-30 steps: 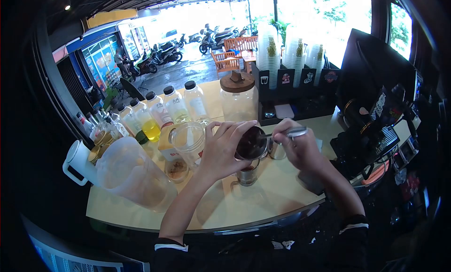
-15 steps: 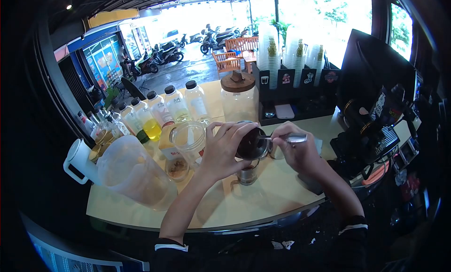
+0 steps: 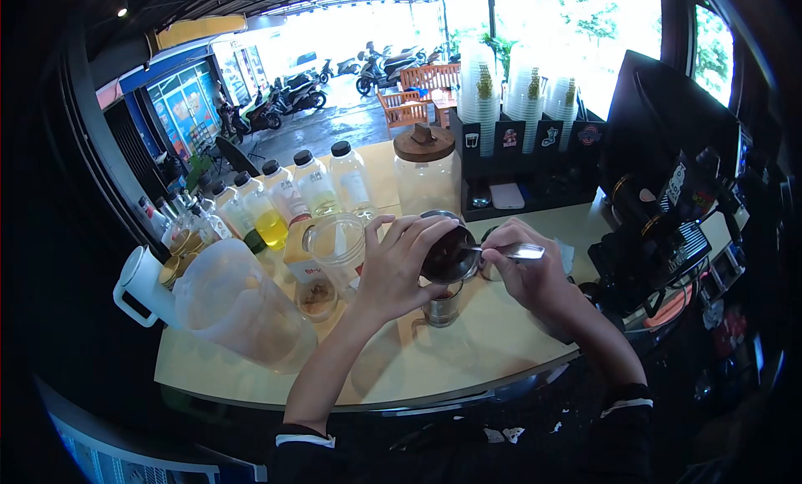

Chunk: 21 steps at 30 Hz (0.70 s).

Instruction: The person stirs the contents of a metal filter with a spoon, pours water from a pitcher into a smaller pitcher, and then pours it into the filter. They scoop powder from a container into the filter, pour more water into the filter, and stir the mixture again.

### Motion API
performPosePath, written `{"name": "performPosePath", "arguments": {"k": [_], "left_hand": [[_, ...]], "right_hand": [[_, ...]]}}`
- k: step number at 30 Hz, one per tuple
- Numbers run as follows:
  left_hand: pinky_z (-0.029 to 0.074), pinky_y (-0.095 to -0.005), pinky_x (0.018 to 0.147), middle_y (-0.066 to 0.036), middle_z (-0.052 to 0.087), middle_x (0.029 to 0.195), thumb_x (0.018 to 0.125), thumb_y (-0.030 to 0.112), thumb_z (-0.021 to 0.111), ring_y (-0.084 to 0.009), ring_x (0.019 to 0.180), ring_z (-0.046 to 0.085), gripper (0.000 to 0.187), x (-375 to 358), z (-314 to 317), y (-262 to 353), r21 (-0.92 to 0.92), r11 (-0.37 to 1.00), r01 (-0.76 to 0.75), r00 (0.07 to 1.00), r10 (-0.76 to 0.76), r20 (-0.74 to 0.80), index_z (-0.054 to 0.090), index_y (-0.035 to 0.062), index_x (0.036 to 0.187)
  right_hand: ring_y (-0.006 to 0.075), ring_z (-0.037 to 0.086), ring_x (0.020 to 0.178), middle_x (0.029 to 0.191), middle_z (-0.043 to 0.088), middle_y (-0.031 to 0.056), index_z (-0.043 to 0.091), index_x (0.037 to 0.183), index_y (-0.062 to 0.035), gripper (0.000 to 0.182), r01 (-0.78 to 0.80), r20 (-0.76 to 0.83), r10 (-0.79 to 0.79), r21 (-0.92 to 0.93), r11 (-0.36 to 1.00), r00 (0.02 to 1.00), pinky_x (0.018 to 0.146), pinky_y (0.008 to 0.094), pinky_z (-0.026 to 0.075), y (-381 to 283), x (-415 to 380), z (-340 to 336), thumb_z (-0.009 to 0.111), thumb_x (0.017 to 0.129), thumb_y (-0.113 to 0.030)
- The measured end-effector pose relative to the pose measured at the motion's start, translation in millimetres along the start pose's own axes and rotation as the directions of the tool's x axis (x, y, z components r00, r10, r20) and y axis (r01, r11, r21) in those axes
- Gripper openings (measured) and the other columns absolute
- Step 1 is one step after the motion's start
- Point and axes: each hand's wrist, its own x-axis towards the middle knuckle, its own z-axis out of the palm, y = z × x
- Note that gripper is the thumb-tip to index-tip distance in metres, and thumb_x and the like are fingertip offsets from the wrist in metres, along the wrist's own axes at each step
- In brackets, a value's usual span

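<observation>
My left hand (image 3: 396,267) is wrapped round a round cup (image 3: 444,260) with a dark inside, tipped on its side over the counter. Between the fingers of my right hand (image 3: 535,271) is a metal spoon (image 3: 525,251), its far end reaching into the cup. Directly below the cup stands a small clear glass (image 3: 443,310), partly covered by my left hand and the cup. What runs between cup and glass is hard to make out. Left of my left hand are an open clear jar (image 3: 336,238) and a small glass with brown powder (image 3: 316,300).
A large frosted pitcher (image 3: 242,309) and a white jug (image 3: 142,288) stand at the left of the counter (image 3: 476,363). Several capped bottles (image 3: 313,183) line the back beside a wood-lidded jar (image 3: 426,179). Stacked plastic cups (image 3: 479,91) and a dark machine (image 3: 643,233) are at the right.
My right hand and the spoon have shifted very slightly. The cup stays tilted over the glass in my left hand.
</observation>
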Motion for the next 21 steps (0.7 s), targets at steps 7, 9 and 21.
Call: {"name": "performPosePath", "arguments": {"k": [7, 9, 21], "left_hand": [[0.028, -0.0449, 0.101, -0.001, 0.058, 0.118, 0.054, 0.025, 0.086, -0.0218, 0.110, 0.053, 0.083, -6, 6, -10, -0.073, 0.997, 0.028, 0.999, -0.030, -0.031, 0.047, 0.0189, 0.128], [0.028, -0.0446, 0.101, -0.001, 0.057, 0.119, 0.054, 0.025, 0.086, -0.0222, 0.111, 0.052, 0.084, -8, 7, -12, -0.093, 0.995, 0.033, 0.998, -0.037, -0.042, 0.047, 0.0182, 0.128], [0.024, -0.0460, 0.107, -0.002, 0.059, 0.120, 0.051, 0.031, 0.087, -0.0214, 0.115, 0.052, 0.093, -7, 6, -17, -0.175, 0.981, 0.087, 0.996, -0.086, 0.015, 0.042, 0.0174, 0.132]], "right_hand": [[0.0228, 0.062, 0.071, 0.080, 0.062, 0.0086, 0.060, 0.093, -0.0026, 0.020, 0.231, 0.029, -0.229, -0.126, 0.965, 0.973, 0.057, 0.0347, 0.049, -5, -4, -8, 0.073, 0.079, -0.007], [0.0219, 0.062, 0.070, 0.080, 0.062, 0.0079, 0.060, 0.096, -0.0022, 0.023, 0.299, 0.043, -0.296, -0.125, 0.946, 0.954, 0.056, 0.0341, 0.050, -6, -5, -10, 0.074, 0.078, -0.007], [0.0210, 0.063, 0.072, 0.084, 0.063, 0.0087, 0.060, 0.106, 0.0006, 0.030, 0.623, 0.262, -0.565, -0.354, 0.698, 0.782, 0.065, 0.0315, 0.055, -4, -18, -10, 0.072, 0.079, -0.007]]}}
